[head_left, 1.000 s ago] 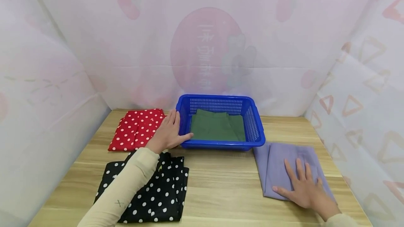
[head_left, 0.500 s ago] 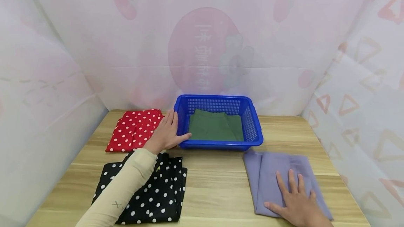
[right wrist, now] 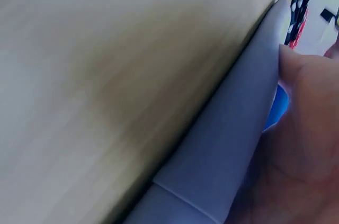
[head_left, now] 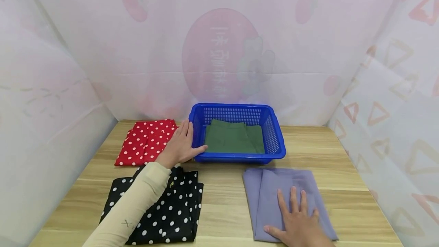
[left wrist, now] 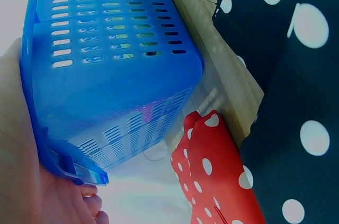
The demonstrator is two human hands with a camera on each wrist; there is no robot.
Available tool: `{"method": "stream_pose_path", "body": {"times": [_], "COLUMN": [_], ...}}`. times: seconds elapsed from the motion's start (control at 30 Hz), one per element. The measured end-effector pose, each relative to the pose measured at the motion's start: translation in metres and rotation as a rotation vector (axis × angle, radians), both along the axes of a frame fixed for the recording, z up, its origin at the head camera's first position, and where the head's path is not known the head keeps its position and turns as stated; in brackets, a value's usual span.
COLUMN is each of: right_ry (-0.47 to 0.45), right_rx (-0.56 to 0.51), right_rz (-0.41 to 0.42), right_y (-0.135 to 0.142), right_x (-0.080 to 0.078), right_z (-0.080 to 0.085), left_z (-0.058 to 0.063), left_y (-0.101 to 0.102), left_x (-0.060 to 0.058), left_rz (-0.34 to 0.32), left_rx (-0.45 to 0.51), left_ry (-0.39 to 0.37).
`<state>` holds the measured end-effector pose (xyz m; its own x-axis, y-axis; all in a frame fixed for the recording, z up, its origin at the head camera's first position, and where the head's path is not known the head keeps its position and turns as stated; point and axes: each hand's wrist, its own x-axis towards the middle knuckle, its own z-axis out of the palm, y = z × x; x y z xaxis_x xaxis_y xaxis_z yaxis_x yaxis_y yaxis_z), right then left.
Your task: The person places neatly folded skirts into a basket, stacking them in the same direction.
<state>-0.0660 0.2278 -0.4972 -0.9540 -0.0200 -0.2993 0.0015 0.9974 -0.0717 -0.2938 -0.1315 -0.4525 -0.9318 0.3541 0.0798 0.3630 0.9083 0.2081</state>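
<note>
A blue plastic basket [head_left: 240, 159] stands at the back middle of the table, with a folded green cloth [head_left: 233, 138] lying inside it. My left hand [head_left: 180, 144] rests against the basket's left side, fingers straight along it and thumb over the front left corner of the rim. In the left wrist view the palm lies along the basket's rim [left wrist: 32, 75]. To the right, my right hand [head_left: 296, 220] lies flat with spread fingers on a folded purple cloth [head_left: 271, 186]. The right wrist view shows the near fold of the purple cloth [right wrist: 212, 128] beside the palm.
A folded red cloth with white dots [head_left: 144, 140] lies at the back left, partly behind the left hand. In front of it lies a folded black cloth with white dots [head_left: 175, 209], partly covered by the left forearm. Printed fabric walls [head_left: 154, 48] enclose the wooden table [head_left: 346, 186].
Under my right hand the purple cloth has slid toward me and then left, to in front of the basket's right part. My left hand and the basket stay in place; the view shifts slightly.
</note>
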Motion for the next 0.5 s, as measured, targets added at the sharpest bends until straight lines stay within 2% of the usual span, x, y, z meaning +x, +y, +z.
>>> {"method": "stream_pose_path", "body": {"times": [0.3,0.5], "right_ry": [-0.020,-0.022], "right_rx": [-0.023,-0.047], "right_rz": [0.046,0.073], "right_y": [-0.044,-0.062], "right_x": [-0.005,-0.008], "right_z": [0.004,0.005], "left_z": [0.000,0.000], "left_y": [-0.001,-0.001], "left_x": [0.001,0.001], "left_rz": [0.003,-0.001], "left_rx": [-0.004,0.010], "left_ry": [-0.006,-0.006]}}
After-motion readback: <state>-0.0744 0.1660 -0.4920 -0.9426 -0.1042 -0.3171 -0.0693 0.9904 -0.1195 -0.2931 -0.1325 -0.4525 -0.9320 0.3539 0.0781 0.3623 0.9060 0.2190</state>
